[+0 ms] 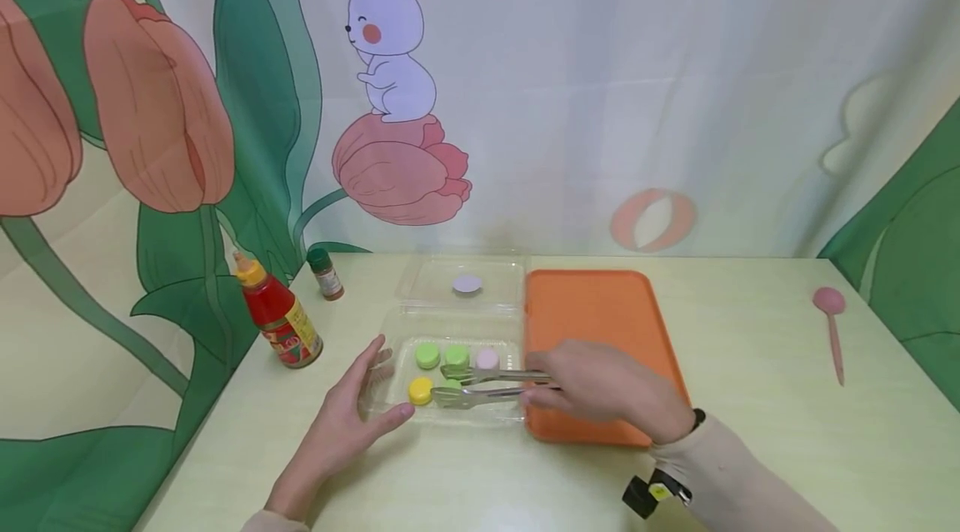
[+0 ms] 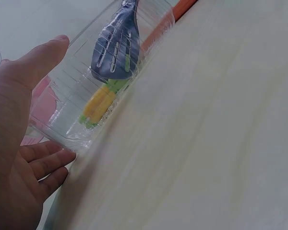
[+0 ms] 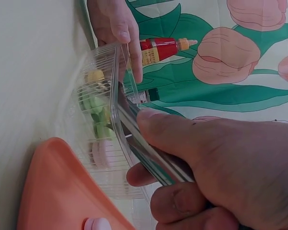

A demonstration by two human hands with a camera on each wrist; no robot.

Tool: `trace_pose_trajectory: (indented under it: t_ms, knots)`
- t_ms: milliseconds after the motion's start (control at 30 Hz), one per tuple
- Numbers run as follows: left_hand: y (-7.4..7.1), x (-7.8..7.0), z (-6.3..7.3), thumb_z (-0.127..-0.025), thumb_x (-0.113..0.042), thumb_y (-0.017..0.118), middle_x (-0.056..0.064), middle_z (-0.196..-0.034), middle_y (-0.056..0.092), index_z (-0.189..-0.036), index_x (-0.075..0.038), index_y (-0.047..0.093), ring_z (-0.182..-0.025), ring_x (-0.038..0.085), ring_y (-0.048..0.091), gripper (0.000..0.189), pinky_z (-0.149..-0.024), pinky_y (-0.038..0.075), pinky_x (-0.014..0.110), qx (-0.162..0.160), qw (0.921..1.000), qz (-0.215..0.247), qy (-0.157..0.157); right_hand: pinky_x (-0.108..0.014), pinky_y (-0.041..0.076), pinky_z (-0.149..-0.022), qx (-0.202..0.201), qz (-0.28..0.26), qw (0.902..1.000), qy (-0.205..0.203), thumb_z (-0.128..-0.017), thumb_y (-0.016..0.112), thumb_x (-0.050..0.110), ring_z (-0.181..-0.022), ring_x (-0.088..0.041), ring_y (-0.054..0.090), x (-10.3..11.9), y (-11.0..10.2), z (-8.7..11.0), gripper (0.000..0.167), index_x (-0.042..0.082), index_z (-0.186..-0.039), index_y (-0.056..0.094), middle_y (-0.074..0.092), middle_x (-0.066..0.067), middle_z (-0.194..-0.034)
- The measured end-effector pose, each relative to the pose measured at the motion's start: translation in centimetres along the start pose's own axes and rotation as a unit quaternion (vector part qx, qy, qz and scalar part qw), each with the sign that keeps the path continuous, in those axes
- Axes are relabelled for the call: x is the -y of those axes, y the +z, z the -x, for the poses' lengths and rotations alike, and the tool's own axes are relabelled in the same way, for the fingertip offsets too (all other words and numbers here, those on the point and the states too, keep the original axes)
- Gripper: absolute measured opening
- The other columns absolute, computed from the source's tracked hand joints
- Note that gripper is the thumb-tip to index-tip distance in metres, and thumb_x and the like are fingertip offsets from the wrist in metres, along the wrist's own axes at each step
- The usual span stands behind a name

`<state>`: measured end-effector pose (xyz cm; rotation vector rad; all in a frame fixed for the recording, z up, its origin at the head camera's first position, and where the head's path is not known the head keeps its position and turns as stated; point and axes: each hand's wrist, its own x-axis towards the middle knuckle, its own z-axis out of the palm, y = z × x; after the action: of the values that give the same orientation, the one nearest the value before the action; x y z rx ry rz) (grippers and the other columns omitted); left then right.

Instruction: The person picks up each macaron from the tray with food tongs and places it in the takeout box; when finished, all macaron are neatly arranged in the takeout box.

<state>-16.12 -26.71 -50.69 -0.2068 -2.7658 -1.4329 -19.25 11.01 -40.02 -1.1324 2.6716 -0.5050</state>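
Observation:
My right hand [image 1: 600, 386] grips metal tongs [image 1: 510, 376], whose slotted ends reach left into a clear plastic box [image 1: 487, 413]. Inside sit green macarons [image 1: 427, 355], a pink macaron [image 1: 487, 358] and a yellow macaron [image 1: 420, 391]. One green macaron [image 1: 452, 384] in the front row shows between the tong arms; the lower tip overlaps the yellow one's edge. With thumb and fingers spread, my left hand [image 1: 341, 428] stands at the box's left end, fingertips right at its corner in the left wrist view.
The box's lid [image 1: 427, 282], with a lilac round spot, lies opened behind. An orange tray [image 1: 592, 307] adjoins the box at right; a pink macaron [image 3: 97, 224] sits on it. A red sauce bottle [image 1: 281, 319] and spice jar [image 1: 326, 273] stand left, a pink spoon [image 1: 832, 323] far right.

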Motion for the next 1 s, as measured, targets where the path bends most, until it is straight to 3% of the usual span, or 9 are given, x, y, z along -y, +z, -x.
trace_pose_trajectory:
  t_ms: [233, 633, 833, 1000]
  knots:
    - [0.0, -0.1, 0.0, -0.093, -0.051, 0.09, 0.009, -0.177, 0.044, -0.179, -0.032, 0.021, -0.162, 0.035, 0.045, 0.111, -0.133, 0.026, 0.069, 0.002, 1.0, -0.001, -0.004, -0.025, 0.048, -0.06, 0.003, -0.008, 1.0, 0.005, -0.112, 0.07, 0.036, -0.062, -0.001, 0.054, 0.0, -0.1, -0.1, 0.017, 0.026, -0.098, 0.068, 0.061, 0.015, -0.074]
    - [0.1, -0.1, 0.1, -0.093, -0.051, 0.09, 0.008, -0.177, 0.044, -0.178, -0.031, 0.022, -0.162, 0.035, 0.044, 0.111, -0.133, 0.025, 0.07, 0.001, 1.0, 0.0, -0.01, -0.025, 0.049, -0.061, -0.003, -0.016, 0.9998, 0.011, -0.111, 0.071, 0.04, -0.063, -0.003, 0.056, 0.0, 0.0, 0.3, 0.023, 0.025, -0.095, 0.068, 0.061, 0.014, -0.073]
    - [0.2, -0.1, -0.1, -0.092, -0.053, 0.09, 0.008, -0.177, 0.044, -0.178, -0.033, 0.022, -0.162, 0.035, 0.044, 0.112, -0.133, 0.027, 0.069, 0.0, 1.0, 0.0, -0.009, -0.03, 0.056, -0.071, -0.021, -0.027, 0.9994, 0.01, -0.11, 0.07, 0.048, -0.075, -0.003, 0.062, -0.3, -0.3, 1.1, 0.03, 0.018, -0.115, 0.071, 0.069, 0.013, -0.089]
    - [0.1, 0.0, -0.1, -0.093, -0.052, 0.09, 0.008, -0.176, 0.044, -0.178, -0.031, 0.022, -0.162, 0.035, 0.045, 0.112, -0.133, 0.026, 0.07, -0.002, 1.0, -0.003, -0.007, -0.028, 0.052, -0.068, -0.05, -0.052, 0.9972, 0.019, -0.109, 0.07, 0.051, -0.071, -0.003, 0.058, -0.5, -1.1, 1.9, 0.038, 0.014, -0.119, 0.068, 0.065, 0.012, -0.084]
